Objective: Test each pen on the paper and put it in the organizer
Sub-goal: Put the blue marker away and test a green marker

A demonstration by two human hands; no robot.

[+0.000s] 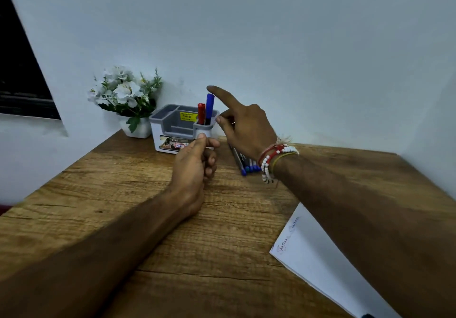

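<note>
Our right hand (pixel 243 130) hovers beside the organizer with its index finger (pixel 223 96) stretched out, the tip just above the cap of the blue pen (pixel 209 108); the other fingers are loosely spread and grasp nothing. Our left hand (pixel 195 164) is half curled in front of the organizer, thumb resting on the index finger, and we cannot tell whether it pinches anything. The blue pen stands upright next to a red capped pen (pixel 201 113) in the small right-hand compartment of the grey and white plastic desk organizer (pixel 172 130), which sits at the back of the wooden table (pixel 123 194) beside a white pot of white artificial flowers (pixel 124 93). We judge the insertion step complete. Next, we must reach for the row of untested blue-tipped pens (pixel 248 164) lying partly under the right wrist, and carry one to the white sheet of paper (pixel 313 256), which bears scribbles.
</note>
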